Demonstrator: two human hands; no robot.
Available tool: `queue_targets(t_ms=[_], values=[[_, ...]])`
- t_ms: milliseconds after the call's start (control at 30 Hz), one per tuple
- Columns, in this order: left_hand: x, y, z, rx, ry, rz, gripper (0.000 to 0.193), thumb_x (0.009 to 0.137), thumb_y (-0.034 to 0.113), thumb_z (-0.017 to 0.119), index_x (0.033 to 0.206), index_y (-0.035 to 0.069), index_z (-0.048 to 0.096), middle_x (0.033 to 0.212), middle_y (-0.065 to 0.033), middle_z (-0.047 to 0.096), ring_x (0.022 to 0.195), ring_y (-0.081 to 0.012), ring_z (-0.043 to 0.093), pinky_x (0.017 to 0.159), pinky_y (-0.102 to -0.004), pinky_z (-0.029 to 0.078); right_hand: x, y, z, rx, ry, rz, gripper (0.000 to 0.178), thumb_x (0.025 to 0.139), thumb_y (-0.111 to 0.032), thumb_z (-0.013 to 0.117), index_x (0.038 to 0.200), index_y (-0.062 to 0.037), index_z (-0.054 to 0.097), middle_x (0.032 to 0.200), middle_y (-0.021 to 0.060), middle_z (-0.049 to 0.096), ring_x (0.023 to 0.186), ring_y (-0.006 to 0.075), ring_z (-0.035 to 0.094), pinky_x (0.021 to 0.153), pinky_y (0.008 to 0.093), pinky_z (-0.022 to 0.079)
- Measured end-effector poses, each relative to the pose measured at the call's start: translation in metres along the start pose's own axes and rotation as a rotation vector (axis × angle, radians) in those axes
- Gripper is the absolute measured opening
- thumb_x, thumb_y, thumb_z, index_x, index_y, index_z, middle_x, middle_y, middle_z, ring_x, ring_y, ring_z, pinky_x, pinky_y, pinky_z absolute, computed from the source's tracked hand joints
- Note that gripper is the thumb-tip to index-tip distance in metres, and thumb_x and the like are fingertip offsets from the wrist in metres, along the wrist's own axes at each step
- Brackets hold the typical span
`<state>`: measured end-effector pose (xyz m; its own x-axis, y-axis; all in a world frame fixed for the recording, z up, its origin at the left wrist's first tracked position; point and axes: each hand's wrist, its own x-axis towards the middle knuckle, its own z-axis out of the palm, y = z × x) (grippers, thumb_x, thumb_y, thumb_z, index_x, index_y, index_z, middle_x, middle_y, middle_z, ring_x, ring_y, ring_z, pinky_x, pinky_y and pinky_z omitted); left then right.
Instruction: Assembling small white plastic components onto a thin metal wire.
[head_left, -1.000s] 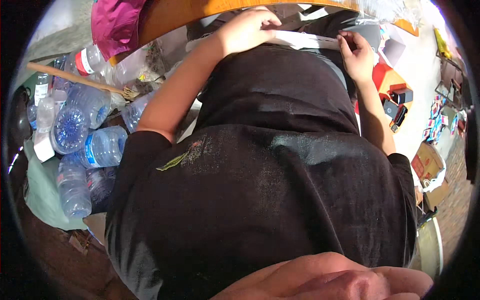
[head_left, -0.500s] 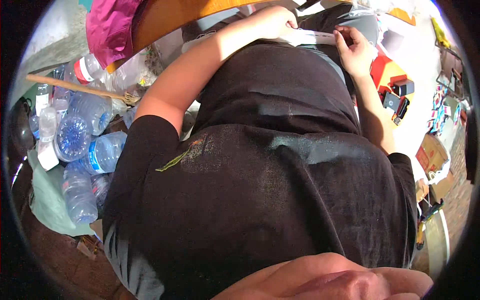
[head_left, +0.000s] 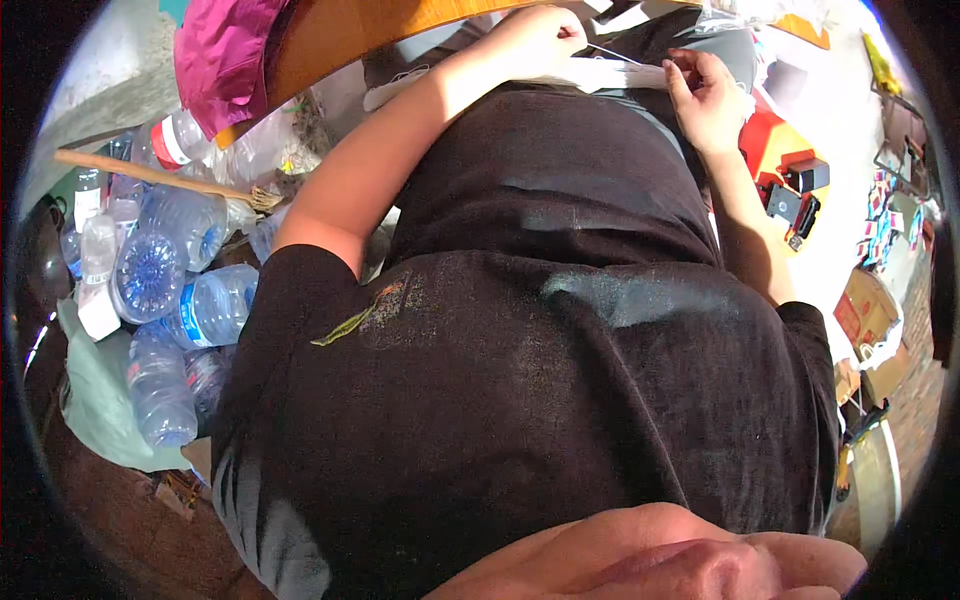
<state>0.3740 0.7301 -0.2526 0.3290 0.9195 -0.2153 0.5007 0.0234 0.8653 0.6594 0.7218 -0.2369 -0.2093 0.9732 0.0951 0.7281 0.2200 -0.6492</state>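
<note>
A bundle of white string (head_left: 605, 74) lies across my lap, over the dark trousers. My left hand (head_left: 540, 42) is closed at the far edge of the lap, its fingertips pinching a thin white strand (head_left: 614, 54). That strand runs taut toward my right hand (head_left: 708, 100), which sits at the right end of the bundle. Thumb and forefinger of the right hand are pressed together on the string, while the other fingers curl loosely. Part of the bundle disappears under my left forearm, and a loose loop (head_left: 410, 75) shows beyond it.
A wooden table edge (head_left: 370, 32) with magenta cloth (head_left: 222, 62) is ahead on the left. Plastic bottles (head_left: 150, 275) and a wooden stick (head_left: 160, 172) crowd my left side. Small black devices (head_left: 795, 205) lie on an orange-red surface at right, near a cardboard box (head_left: 868, 310).
My left hand has lifted slightly up and away from the bundle. A single strand is now drawn out between the two hands. The right hand has stayed almost where it was.
</note>
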Motion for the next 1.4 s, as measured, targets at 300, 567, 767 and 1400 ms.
queue_targets(t_ms=[300,567,767,1400], values=[[-0.030,-0.013,-0.013,-0.038,0.022,0.121,0.011,0.100,0.011,0.067,0.103,0.002,0.070,0.087,-0.0065,0.071,0.081,-0.0151,0.065,0.077,-0.0327,0.053,-0.002,-0.039,-0.012,-0.063,-0.170,-0.199,0.025,0.090,-0.015,0.079,0.114,-0.0079,0.076,0.105,0.0147,0.075,0.100,0.0360,0.073,0.090,0.0432,0.058],[-0.102,0.038,-0.056,-0.080,0.159,0.080,0.007,0.104,0.005,0.065,0.105,-0.002,0.067,0.102,-0.0047,0.070,0.088,-0.0106,0.065,0.080,-0.0255,0.052,0.005,-0.048,-0.052,-0.089,-0.272,-0.263,0.014,0.092,-0.007,0.073,0.106,-0.0074,0.076,0.101,0.0135,0.077,0.097,0.0354,0.074,0.086,0.0440,0.059],[-0.107,0.072,-0.052,-0.128,0.298,0.154,0.040,0.096,0.006,0.076,0.134,-0.001,0.064,0.125,-0.0119,0.072,0.115,-0.0203,0.070,0.101,-0.0346,0.056,0.011,-0.108,-0.054,0.026,-0.240,-0.326,0.008,0.091,-0.005,0.074,0.099,-0.0055,0.073,0.097,0.0136,0.075,0.093,0.0355,0.074,0.083,0.0439,0.058],[-0.171,0.058,-0.145,-0.146,0.427,-0.052,0.016,0.107,0.003,0.060,0.115,0.003,0.074,0.110,-0.0123,0.075,0.099,-0.0209,0.072,0.090,-0.0318,0.056,0.015,-0.084,-0.072,0.155,-0.342,-0.122,0.009,0.096,-0.004,0.076,0.103,0.0024,0.075,0.097,0.0140,0.077,0.086,0.0242,0.073,0.080,0.0337,0.056]])
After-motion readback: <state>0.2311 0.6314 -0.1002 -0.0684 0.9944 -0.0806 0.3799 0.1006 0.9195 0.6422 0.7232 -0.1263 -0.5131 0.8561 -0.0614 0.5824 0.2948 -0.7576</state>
